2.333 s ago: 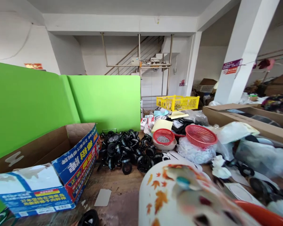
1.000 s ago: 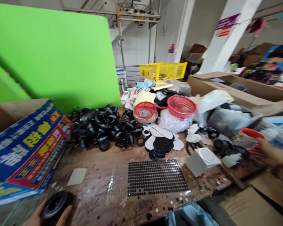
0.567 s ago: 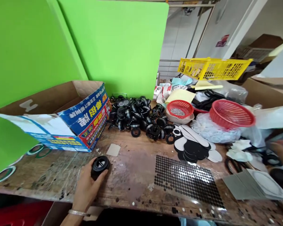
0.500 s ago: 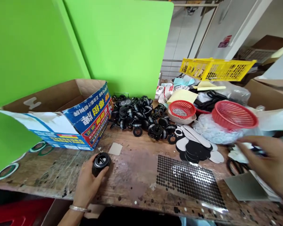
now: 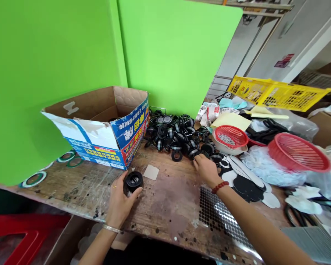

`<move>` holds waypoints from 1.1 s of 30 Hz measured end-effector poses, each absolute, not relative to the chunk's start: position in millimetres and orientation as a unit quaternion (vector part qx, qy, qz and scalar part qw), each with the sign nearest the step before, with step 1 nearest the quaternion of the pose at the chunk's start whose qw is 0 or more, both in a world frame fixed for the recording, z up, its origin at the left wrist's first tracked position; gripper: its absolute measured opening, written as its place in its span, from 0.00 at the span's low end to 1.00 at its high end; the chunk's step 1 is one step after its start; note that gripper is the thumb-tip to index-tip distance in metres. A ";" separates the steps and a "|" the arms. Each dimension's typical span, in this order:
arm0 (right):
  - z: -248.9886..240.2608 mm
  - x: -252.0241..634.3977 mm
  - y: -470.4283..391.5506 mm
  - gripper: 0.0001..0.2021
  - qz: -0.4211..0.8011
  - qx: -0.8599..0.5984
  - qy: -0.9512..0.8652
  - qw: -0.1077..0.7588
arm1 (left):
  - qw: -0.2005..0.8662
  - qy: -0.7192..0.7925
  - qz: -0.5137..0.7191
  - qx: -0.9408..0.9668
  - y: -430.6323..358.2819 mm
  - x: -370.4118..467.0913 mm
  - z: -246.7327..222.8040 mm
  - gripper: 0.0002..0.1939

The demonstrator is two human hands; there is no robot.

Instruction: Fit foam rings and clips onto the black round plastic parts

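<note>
My left hand [image 5: 123, 197] is at the table's near side, thumb and fingers spread around a black round part [image 5: 134, 180] with a ringed, hollow top. The part sits on the wood, and a gap shows between it and my palm. My right hand [image 5: 206, 168] reaches to the front right of a heap of black round headphone-like parts [image 5: 169, 132]. Its fingers are closed on a black round part [image 5: 202, 153] there, mostly covered by the hand. A loose black ring [image 5: 177, 156] lies at the heap's front edge.
An open cardboard box [image 5: 99, 134] stands left. A beige square [image 5: 151, 172] lies mid-table. Under my right forearm is a sheet of black dots [image 5: 217, 211]. Black-and-white ovals [image 5: 248, 187], red baskets [image 5: 298, 152] and a yellow crate [image 5: 278, 95] are on the right.
My right hand has swung from the far right over to the heap. My left hand has loosened around the round part, which now stands on the table. The view has turned left.
</note>
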State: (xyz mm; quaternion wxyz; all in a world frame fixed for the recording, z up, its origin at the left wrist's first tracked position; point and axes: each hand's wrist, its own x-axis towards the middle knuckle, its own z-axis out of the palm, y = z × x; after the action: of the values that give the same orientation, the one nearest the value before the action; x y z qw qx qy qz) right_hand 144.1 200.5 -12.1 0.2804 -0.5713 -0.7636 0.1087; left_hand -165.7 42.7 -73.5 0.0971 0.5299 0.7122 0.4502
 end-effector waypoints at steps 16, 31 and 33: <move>6.4 224.3 200.4 0.15 0.476 -0.548 -0.487 0.485 | 0.076 0.704 0.456 0.538 38.7 -166.3 -70.9 0.24; 1.7 207.4 132.2 0.15 0.642 -0.387 -0.378 0.543 | 0.006 0.661 0.553 0.506 20.1 -138.6 -39.1 0.15; -1.3 190.5 107.5 0.15 0.681 -0.363 -0.354 0.529 | 0.168 0.611 0.580 0.512 14.2 -112.1 -28.2 0.19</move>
State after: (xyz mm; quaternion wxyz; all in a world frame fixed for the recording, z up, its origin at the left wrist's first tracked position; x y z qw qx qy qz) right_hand 190.5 107.5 -1.3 0.5290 -0.3632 -0.3535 0.6806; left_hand -112.1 14.2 -28.2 0.1680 0.5123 0.6107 0.5799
